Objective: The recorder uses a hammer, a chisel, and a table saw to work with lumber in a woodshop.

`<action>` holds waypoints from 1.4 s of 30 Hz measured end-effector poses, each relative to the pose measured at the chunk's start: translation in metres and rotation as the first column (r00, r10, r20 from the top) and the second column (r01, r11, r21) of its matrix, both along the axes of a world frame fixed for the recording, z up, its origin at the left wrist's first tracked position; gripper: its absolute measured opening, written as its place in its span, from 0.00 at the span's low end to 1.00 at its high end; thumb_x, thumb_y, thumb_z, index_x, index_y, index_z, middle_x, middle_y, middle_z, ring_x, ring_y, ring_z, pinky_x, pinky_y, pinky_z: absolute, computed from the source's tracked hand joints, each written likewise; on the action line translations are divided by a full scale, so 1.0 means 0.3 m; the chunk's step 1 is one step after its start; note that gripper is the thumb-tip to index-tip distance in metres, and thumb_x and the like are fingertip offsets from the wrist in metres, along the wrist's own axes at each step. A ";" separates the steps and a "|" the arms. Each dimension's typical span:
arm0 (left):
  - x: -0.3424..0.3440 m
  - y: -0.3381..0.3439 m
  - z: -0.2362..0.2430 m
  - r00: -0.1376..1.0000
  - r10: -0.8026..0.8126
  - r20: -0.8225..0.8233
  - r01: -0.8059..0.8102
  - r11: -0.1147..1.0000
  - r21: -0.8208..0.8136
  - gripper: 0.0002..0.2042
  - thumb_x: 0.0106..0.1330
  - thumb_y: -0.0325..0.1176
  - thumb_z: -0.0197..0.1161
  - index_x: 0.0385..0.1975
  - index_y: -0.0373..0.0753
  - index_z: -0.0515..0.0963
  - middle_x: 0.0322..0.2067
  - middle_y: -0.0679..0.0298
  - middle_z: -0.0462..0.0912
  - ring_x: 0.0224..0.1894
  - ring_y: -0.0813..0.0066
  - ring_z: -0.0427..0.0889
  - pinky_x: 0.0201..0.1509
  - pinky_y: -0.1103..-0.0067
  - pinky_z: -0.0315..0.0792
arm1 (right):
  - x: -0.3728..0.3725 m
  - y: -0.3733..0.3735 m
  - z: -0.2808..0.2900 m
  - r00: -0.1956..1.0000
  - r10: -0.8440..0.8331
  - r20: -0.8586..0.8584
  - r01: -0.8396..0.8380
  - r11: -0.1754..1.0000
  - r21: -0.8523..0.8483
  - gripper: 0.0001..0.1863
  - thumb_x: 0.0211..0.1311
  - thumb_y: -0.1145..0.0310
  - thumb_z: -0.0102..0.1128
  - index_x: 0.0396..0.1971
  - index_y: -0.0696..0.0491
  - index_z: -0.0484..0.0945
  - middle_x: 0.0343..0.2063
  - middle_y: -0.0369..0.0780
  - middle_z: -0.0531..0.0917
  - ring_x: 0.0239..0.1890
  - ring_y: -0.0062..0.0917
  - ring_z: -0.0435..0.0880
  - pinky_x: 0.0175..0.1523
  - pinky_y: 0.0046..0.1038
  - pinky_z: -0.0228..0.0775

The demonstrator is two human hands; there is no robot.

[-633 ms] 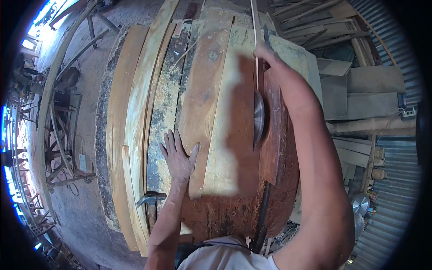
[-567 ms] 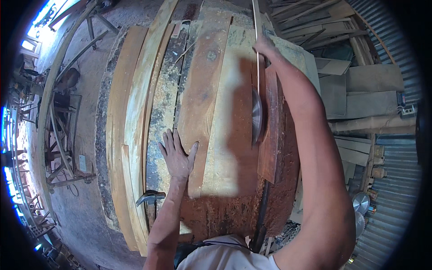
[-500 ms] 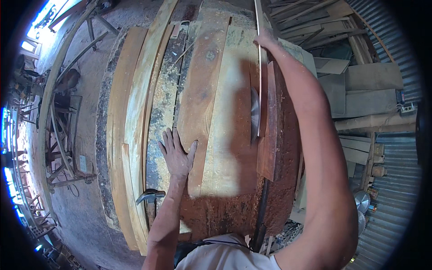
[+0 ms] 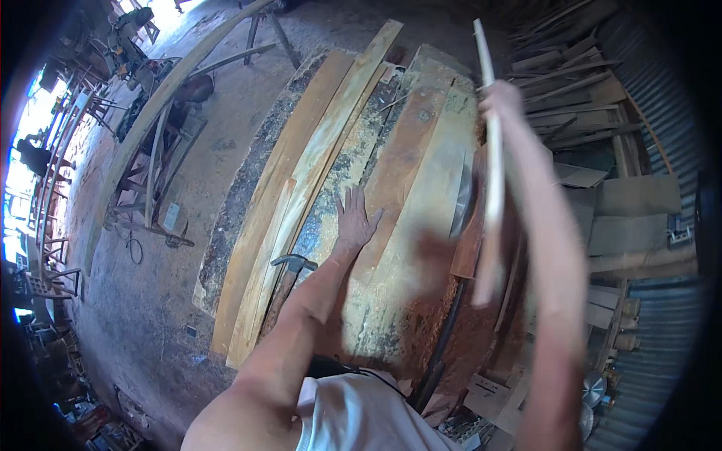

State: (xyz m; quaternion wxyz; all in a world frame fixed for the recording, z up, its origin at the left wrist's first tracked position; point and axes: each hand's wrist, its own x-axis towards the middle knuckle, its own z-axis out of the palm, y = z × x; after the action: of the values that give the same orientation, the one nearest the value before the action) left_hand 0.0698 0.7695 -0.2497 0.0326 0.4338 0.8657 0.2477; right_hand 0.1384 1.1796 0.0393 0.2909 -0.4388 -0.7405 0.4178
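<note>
A long, thin wooden strip (image 4: 493, 180) is in my right hand (image 4: 502, 104), gripped near its far end. It slants above the right side of the sawdust-strewn saw table (image 4: 376, 308), and its near part is smeared by motion. My left hand (image 4: 355, 224) lies flat with fingers spread, at the left edge of a brown board (image 4: 406, 150), holding nothing. Left of the strip, a circular saw blade (image 4: 462, 201) sticks up through the table. A reddish wooden guide block (image 4: 469, 242) stands just right of the blade, partly behind the strip. A claw hammer (image 4: 292, 264) lies beside my left forearm.
Several long planks (image 4: 320, 143) lie along the table's left side. A curved timber (image 4: 162, 113) rests on a wooden frame farther left. Stacked offcuts (image 4: 575, 113) and flat panels (image 4: 635, 195) lie at right, before a corrugated metal wall (image 4: 669, 323). Spare saw blades (image 4: 593, 389) sit lower right.
The strip has come away from beside the blade, up and to the right, with my right hand still gripping it. The whole view has turned. My left hand stays flat on the table.
</note>
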 end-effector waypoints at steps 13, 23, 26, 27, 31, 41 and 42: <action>-0.002 -0.684 0.152 -0.012 -0.025 1.000 -0.216 0.976 0.022 0.26 0.80 0.56 0.69 0.55 0.35 0.81 0.36 0.55 0.90 0.25 0.67 0.90 0.27 0.71 0.86 | 0.162 -1.528 -0.756 0.902 -0.221 0.371 0.141 0.963 0.231 0.36 0.68 0.49 0.75 0.63 0.62 0.78 0.58 0.60 0.84 0.63 0.57 0.81 0.71 0.53 0.72; -0.058 -0.471 0.034 0.963 0.164 0.213 -0.190 0.976 0.106 0.19 0.74 0.40 0.73 0.57 0.33 0.84 0.42 0.46 0.89 0.51 0.37 0.87 0.64 0.51 0.78 | 0.246 -1.602 -0.832 0.686 -0.164 0.709 0.340 0.934 -0.113 0.60 0.52 0.39 0.89 0.71 0.67 0.67 0.65 0.61 0.76 0.69 0.55 0.78 0.72 0.52 0.76; 0.035 -0.462 0.100 0.999 -0.015 0.043 0.008 0.987 0.161 0.18 0.76 0.38 0.66 0.59 0.33 0.82 0.51 0.42 0.87 0.64 0.43 0.80 0.69 0.53 0.70 | 0.270 -1.549 -0.836 0.698 -0.143 0.702 0.384 0.902 -0.198 0.55 0.54 0.41 0.88 0.70 0.66 0.72 0.66 0.60 0.79 0.70 0.54 0.80 0.72 0.49 0.78; 0.064 -0.443 0.115 0.996 -0.093 0.006 0.093 0.995 0.033 0.19 0.78 0.41 0.64 0.59 0.33 0.82 0.49 0.44 0.88 0.59 0.42 0.83 0.64 0.54 0.71 | 0.281 -1.532 -0.838 0.710 -0.126 0.693 0.402 0.880 -0.252 0.53 0.55 0.43 0.87 0.69 0.65 0.74 0.67 0.60 0.80 0.71 0.54 0.80 0.73 0.49 0.78; 0.106 -0.336 0.102 0.968 0.071 0.240 0.001 0.957 -0.290 0.28 0.78 0.52 0.66 0.63 0.31 0.82 0.50 0.42 0.88 0.56 0.38 0.88 0.64 0.51 0.78 | 0.307 -1.465 -0.838 0.801 -0.077 0.593 0.428 0.767 -0.479 0.49 0.55 0.49 0.84 0.70 0.66 0.77 0.69 0.60 0.80 0.73 0.52 0.80 0.73 0.45 0.79; 0.177 -0.362 0.002 0.796 0.155 0.586 -0.073 0.984 -0.162 0.29 0.69 0.59 0.75 0.32 0.31 0.91 0.32 0.42 0.92 0.39 0.48 0.94 0.43 0.57 0.84 | 0.497 -1.545 -0.815 0.873 -0.154 0.463 0.270 0.943 -0.195 0.44 0.51 0.43 0.80 0.59 0.65 0.87 0.54 0.65 0.89 0.60 0.58 0.90 0.67 0.48 0.83; 0.194 -0.373 0.017 0.715 0.154 0.682 -0.102 0.988 -0.115 0.29 0.69 0.59 0.75 0.30 0.31 0.90 0.29 0.45 0.91 0.36 0.52 0.93 0.39 0.58 0.83 | 0.514 -1.543 -0.828 0.854 -0.145 0.500 0.267 0.947 -0.182 0.44 0.52 0.44 0.81 0.59 0.65 0.87 0.55 0.65 0.89 0.61 0.56 0.90 0.67 0.48 0.83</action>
State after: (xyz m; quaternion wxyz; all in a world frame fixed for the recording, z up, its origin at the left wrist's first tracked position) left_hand 0.1281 0.6575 -0.2447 0.3493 0.2485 0.8275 0.3626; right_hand 0.2927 0.7165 -0.2091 0.0853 -0.6380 -0.6805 0.3501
